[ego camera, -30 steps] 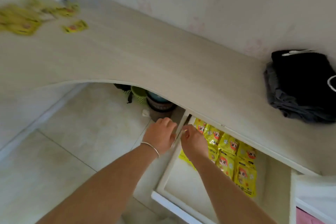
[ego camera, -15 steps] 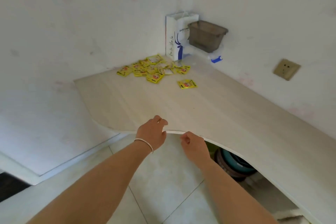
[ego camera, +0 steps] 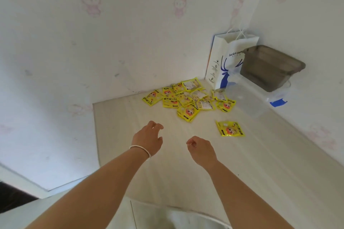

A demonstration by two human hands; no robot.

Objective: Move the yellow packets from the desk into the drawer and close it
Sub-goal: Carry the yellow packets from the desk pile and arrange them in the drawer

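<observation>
Yellow packets [ego camera: 188, 98] lie beyond both outstretched, empty, loosely curled hands.

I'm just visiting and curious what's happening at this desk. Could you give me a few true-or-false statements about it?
1. Both hands hold packets. False: the left hand and right hand hold nothing.
2. One packet lies apart from the pile. True.
3. A paper bag stands in the corner. True.
4. The bracelet is on the right wrist. False: it is on the left.
5. The packets are blue. False: yellow.
</observation>
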